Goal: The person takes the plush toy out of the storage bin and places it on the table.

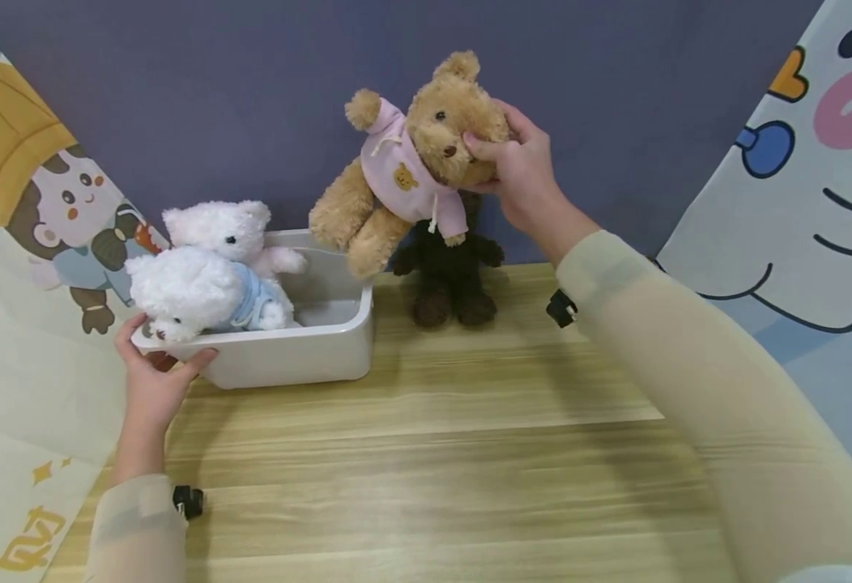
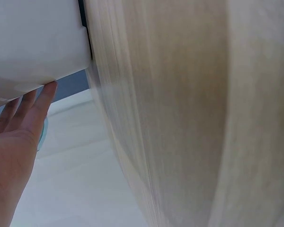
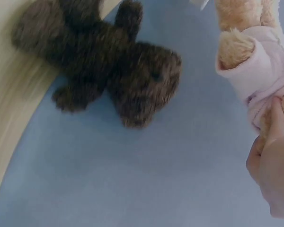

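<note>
My right hand (image 1: 526, 166) grips a light brown teddy bear (image 1: 449, 150) by the side of its head, thumb on the muzzle. The bear, dressed in a pink hoodie (image 1: 404, 174), hangs tilted in the air with its feet beside a white bin (image 1: 291, 356). At the bin's left front corner, my left hand (image 1: 155, 389) holds it between thumb and fingers; the left wrist view shows fingers (image 2: 40, 106) against its wall. Inside the bin's left half lie a white plush toy in blue (image 1: 178, 291) and another white plush toy (image 1: 225, 231) behind it.
A dark brown teddy bear (image 1: 455, 279) sits right of the bin against the blue-grey back panel (image 1: 615, 97), partly hidden behind the held bear. Everything stands on a wood-grain table (image 1: 426, 478). Printed cartoon panels flank both sides, a pig (image 1: 820, 202) on the right.
</note>
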`<action>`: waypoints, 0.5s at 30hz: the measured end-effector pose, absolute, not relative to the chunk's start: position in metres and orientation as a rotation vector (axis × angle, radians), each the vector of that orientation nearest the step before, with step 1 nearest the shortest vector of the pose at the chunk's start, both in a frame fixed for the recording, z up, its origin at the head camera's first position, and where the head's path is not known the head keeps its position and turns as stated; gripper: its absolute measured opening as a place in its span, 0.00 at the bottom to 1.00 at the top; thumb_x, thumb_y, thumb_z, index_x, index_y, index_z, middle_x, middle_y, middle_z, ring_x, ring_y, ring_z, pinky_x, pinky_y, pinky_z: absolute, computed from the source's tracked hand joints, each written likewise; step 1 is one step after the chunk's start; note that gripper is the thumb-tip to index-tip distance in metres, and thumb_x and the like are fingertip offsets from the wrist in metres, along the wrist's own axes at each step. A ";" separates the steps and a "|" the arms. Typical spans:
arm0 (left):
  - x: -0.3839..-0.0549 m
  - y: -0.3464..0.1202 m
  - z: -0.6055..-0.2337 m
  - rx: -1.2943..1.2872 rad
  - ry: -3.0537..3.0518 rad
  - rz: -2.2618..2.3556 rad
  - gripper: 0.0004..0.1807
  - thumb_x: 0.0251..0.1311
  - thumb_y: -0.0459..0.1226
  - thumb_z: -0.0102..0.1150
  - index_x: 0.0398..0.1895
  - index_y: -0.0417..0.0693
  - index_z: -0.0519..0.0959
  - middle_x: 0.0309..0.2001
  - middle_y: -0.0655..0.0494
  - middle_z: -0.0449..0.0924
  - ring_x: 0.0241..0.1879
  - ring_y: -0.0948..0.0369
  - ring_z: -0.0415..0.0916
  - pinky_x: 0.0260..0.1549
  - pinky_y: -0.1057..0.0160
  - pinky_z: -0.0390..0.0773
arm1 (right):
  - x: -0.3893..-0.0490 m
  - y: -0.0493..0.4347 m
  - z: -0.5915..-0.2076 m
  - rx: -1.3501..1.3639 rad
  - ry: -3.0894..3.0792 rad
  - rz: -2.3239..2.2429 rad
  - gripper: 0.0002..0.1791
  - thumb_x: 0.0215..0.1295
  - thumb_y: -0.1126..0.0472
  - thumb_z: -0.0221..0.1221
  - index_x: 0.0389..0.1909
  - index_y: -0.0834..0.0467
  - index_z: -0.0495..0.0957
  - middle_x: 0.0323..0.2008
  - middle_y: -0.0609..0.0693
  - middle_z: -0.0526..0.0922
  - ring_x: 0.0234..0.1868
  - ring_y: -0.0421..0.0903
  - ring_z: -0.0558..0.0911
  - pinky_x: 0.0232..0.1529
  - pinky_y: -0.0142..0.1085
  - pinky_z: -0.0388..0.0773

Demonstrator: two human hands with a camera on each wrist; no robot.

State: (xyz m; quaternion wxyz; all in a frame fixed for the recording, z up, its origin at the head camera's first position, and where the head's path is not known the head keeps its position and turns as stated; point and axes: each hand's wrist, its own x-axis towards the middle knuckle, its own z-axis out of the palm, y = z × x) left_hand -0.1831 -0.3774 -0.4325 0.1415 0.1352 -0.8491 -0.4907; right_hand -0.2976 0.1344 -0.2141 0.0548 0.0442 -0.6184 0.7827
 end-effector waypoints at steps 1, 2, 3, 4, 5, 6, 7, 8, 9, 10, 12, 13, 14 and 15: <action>-0.183 -0.378 -0.433 0.392 -2.452 -1.415 0.59 0.65 0.45 0.74 0.79 0.84 0.36 0.79 0.48 0.56 0.66 0.55 0.70 0.46 0.83 0.73 | -0.298 0.139 -0.212 0.135 -1.874 2.379 0.30 0.68 0.64 0.70 0.68 0.38 0.80 0.72 0.44 0.74 0.72 0.53 0.75 0.67 0.65 0.78; -0.184 -0.378 -0.433 0.391 -2.449 -1.417 0.59 0.65 0.45 0.75 0.79 0.84 0.36 0.78 0.48 0.57 0.65 0.55 0.70 0.46 0.83 0.73 | -0.297 0.143 -0.210 0.136 -1.871 2.379 0.30 0.68 0.64 0.70 0.68 0.38 0.80 0.72 0.44 0.74 0.72 0.53 0.75 0.67 0.65 0.78; -0.184 -0.379 -0.433 0.391 -2.449 -1.417 0.59 0.65 0.45 0.75 0.79 0.84 0.36 0.78 0.48 0.57 0.65 0.56 0.70 0.46 0.83 0.72 | -0.297 0.147 -0.208 0.136 -1.865 2.382 0.30 0.68 0.65 0.70 0.67 0.38 0.80 0.72 0.44 0.74 0.72 0.53 0.75 0.67 0.65 0.78; -0.184 -0.379 -0.433 0.391 -2.449 -1.418 0.59 0.64 0.45 0.75 0.79 0.84 0.36 0.78 0.48 0.57 0.65 0.56 0.70 0.46 0.83 0.72 | -0.297 0.151 -0.206 0.138 -1.864 2.381 0.30 0.68 0.65 0.70 0.67 0.39 0.81 0.72 0.44 0.74 0.73 0.53 0.75 0.67 0.66 0.78; -0.185 -0.380 -0.433 0.392 -2.449 -1.417 0.59 0.64 0.45 0.75 0.79 0.84 0.36 0.78 0.48 0.57 0.65 0.56 0.70 0.46 0.83 0.72 | -0.296 0.155 -0.204 0.148 -1.867 2.374 0.30 0.68 0.65 0.70 0.67 0.39 0.81 0.72 0.45 0.73 0.73 0.54 0.75 0.67 0.66 0.77; -0.185 -0.380 -0.434 0.393 -2.450 -1.417 0.59 0.65 0.45 0.75 0.79 0.84 0.36 0.79 0.48 0.56 0.66 0.56 0.70 0.46 0.82 0.72 | -0.296 0.159 -0.202 0.157 -1.870 2.368 0.30 0.68 0.65 0.70 0.67 0.40 0.80 0.72 0.45 0.73 0.73 0.54 0.74 0.68 0.66 0.77; -0.185 -0.380 -0.434 0.394 -2.451 -1.418 0.59 0.65 0.45 0.75 0.79 0.84 0.36 0.79 0.47 0.56 0.66 0.56 0.70 0.46 0.82 0.72 | -0.295 0.164 -0.200 0.165 -1.871 2.363 0.30 0.68 0.65 0.70 0.68 0.40 0.80 0.72 0.45 0.73 0.73 0.54 0.74 0.68 0.67 0.76; -0.185 -0.381 -0.435 0.395 -2.450 -1.419 0.59 0.65 0.45 0.75 0.79 0.84 0.36 0.79 0.48 0.56 0.66 0.56 0.70 0.47 0.82 0.73 | -0.294 0.168 -0.198 0.173 -1.875 2.357 0.30 0.68 0.65 0.70 0.68 0.40 0.80 0.72 0.46 0.72 0.74 0.54 0.73 0.68 0.67 0.76; -0.186 -0.381 -0.435 0.396 -2.450 -1.421 0.59 0.65 0.45 0.75 0.79 0.84 0.36 0.79 0.48 0.57 0.66 0.57 0.70 0.47 0.82 0.73 | -0.293 0.172 -0.197 0.182 -1.882 2.348 0.30 0.68 0.65 0.70 0.68 0.40 0.80 0.72 0.46 0.72 0.74 0.54 0.73 0.69 0.68 0.75; -0.185 -0.381 -0.435 0.398 -2.450 -1.423 0.59 0.65 0.45 0.75 0.79 0.84 0.36 0.79 0.49 0.57 0.66 0.57 0.70 0.47 0.82 0.73 | -0.292 0.177 -0.196 0.198 -1.892 2.334 0.30 0.68 0.65 0.70 0.69 0.41 0.80 0.73 0.46 0.71 0.75 0.54 0.72 0.69 0.68 0.74; -0.185 -0.381 -0.436 0.395 -2.441 -1.426 0.59 0.65 0.44 0.75 0.79 0.83 0.36 0.78 0.51 0.58 0.65 0.58 0.71 0.47 0.83 0.73 | -0.290 0.188 -0.196 0.216 -1.896 2.329 0.31 0.68 0.65 0.70 0.69 0.41 0.79 0.73 0.47 0.70 0.76 0.55 0.70 0.70 0.69 0.72; -0.185 -0.380 -0.436 0.394 -2.433 -1.428 0.59 0.64 0.44 0.75 0.79 0.83 0.37 0.77 0.52 0.58 0.65 0.59 0.71 0.47 0.83 0.73 | -0.289 0.193 -0.195 0.218 -1.891 2.335 0.31 0.67 0.66 0.70 0.69 0.42 0.79 0.73 0.47 0.69 0.76 0.55 0.70 0.70 0.68 0.73; -0.185 -0.380 -0.436 0.391 -2.428 -1.428 0.59 0.64 0.43 0.75 0.79 0.83 0.37 0.77 0.54 0.59 0.64 0.60 0.72 0.47 0.83 0.72 | -0.288 0.198 -0.196 0.223 -1.892 2.335 0.32 0.67 0.66 0.70 0.70 0.42 0.79 0.74 0.47 0.69 0.77 0.55 0.69 0.66 0.67 0.77; -0.185 -0.380 -0.436 0.387 -2.421 -1.428 0.59 0.64 0.42 0.75 0.79 0.83 0.38 0.76 0.55 0.59 0.64 0.61 0.72 0.47 0.83 0.72 | -0.287 0.203 -0.197 0.224 -1.889 2.342 0.32 0.67 0.66 0.70 0.70 0.42 0.79 0.74 0.48 0.68 0.77 0.55 0.68 0.61 0.64 0.82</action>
